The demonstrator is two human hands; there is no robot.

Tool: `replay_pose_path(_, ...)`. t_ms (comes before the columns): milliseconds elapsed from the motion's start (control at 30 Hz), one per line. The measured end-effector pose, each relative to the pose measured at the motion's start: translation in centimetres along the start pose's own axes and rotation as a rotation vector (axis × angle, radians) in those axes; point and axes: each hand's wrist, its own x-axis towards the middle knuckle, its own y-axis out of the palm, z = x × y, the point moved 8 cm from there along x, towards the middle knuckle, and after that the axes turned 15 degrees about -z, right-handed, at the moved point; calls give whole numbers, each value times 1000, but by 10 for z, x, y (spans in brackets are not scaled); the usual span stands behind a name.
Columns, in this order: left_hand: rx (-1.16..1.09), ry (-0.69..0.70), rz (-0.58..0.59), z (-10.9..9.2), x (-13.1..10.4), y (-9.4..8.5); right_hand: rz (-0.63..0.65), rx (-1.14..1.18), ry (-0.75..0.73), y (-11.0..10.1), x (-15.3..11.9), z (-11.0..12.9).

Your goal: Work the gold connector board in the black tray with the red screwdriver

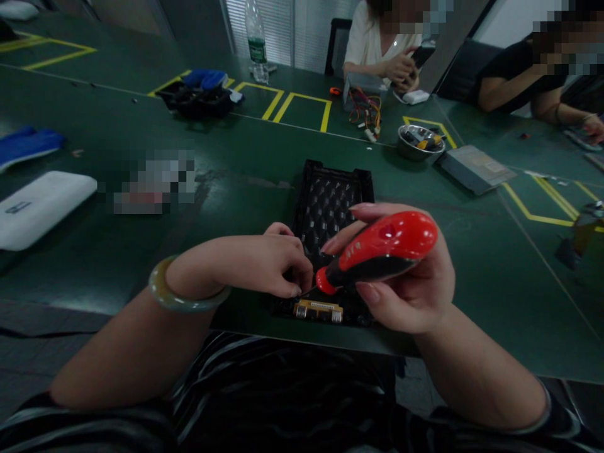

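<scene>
Your left hand [278, 267] hides the tip of the red-and-black screwdriver [387, 248], so you cannot tell what it meets or what your fingers pinch there. Your right hand [418, 292] covers part of the handle and of the black casing [330, 201]; the handle's lettering is too small to read. At your left, the frame cuts off the blue glove [28, 148] and the white case [42, 211]. Coarse blocks mask an object [155, 182] beside that case. The metal bowl's [415, 151] contents are too small to identify.
</scene>
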Motion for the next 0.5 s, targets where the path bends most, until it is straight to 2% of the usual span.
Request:
replay_pose_path(100, -69, 3, 71, -4, -1, 4, 47, -13, 56, 1, -3, -3)
replay_pose_path(267, -80, 8, 65, -4, -2, 4, 101, -16, 109, 3, -5, -11)
replay_pose_path(367, -31, 19, 75, -3, -3, 5, 130, -56, 57, 2, -5, -15)
replay_pose_path(500, -2, -1, 56, -2, -3, 3, 102, -92, 16, -2, -5, -17)
